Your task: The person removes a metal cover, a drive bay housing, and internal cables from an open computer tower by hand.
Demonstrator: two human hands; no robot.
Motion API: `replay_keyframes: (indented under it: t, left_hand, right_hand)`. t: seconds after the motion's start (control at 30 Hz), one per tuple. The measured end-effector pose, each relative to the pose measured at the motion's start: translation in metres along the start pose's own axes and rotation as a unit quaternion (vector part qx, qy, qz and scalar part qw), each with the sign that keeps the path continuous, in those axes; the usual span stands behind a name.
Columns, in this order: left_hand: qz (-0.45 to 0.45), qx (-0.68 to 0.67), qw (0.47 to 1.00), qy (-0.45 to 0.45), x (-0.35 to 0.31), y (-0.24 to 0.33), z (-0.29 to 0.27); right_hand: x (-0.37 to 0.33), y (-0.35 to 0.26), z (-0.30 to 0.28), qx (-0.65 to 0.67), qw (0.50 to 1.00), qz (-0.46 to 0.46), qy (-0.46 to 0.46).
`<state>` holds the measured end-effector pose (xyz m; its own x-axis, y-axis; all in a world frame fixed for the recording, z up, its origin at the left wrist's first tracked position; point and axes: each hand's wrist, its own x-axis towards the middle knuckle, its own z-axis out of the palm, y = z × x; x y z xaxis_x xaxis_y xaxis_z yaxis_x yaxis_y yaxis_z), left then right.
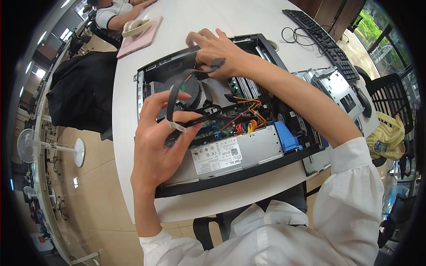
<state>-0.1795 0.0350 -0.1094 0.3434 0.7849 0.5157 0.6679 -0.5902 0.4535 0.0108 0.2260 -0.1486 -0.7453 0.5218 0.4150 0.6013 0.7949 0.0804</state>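
"Cable first — where is it?"

"The black cable [176,86] arcs above the open computer case [230,176], lying flat on the counter [191,208]. The left hand [155,142] is half curled, holding it loosely. The right hand [219,53] bends inside the far wall; its fingertips are hidden, so I can't tell its grip."

"How far along?"

"Partway, I'd judge: the case stands uncovered, but the power supply [266,144] and coloured wires [252,126] remain inside; the cabling looks unfinished."

"Room to move?"

"Tight between the walls. Only a narrow counter strip at the near edge; a metal bracket [335,91] crowds the right — more space beyond, toward the keyboard [319,40]."
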Motion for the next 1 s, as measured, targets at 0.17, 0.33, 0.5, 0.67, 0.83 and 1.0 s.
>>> replay_keyframes:
  t: [0.17,0.33,0.5,0.67,0.83,1.0]
  left_hand:
    - [-0.008,0.002,1.0,-0.007,-0.0006,-0.0005,-0.0005]
    - [-0.004,0.015,1.0,-0.006,-0.001,0.001,-0.0008]
    - [0.003,0.013,1.0,-0.001,-0.0003,0.0007,-0.0001]
    - [-0.002,0.009,1.0,0.001,-0.0009,0.0019,-0.0014]
    - [0.0,0.005,1.0,0.002,0.0003,0.0012,0.0001]
    - [-0.006,-0.001,1.0,0.004,-0.003,0.0007,-0.0008]
  right_hand:
    - [0.0032,-0.0022,-0.0034,-0.017,0.999,-0.012,-0.029]
    - [0.005,-0.0004,-0.0017,-0.033,0.998,-0.052,-0.01]
    - [0.002,-0.0004,-0.0085,-0.092,0.992,-0.089,-0.002]
    - [0.0025,-0.0016,-0.0071,-0.085,0.992,-0.094,0.001]
    - [0.0014,0.0017,-0.0014,-0.078,0.993,-0.087,0.016]
    - [0.0026,-0.0002,0.0001,-0.083,0.994,-0.066,0.009]
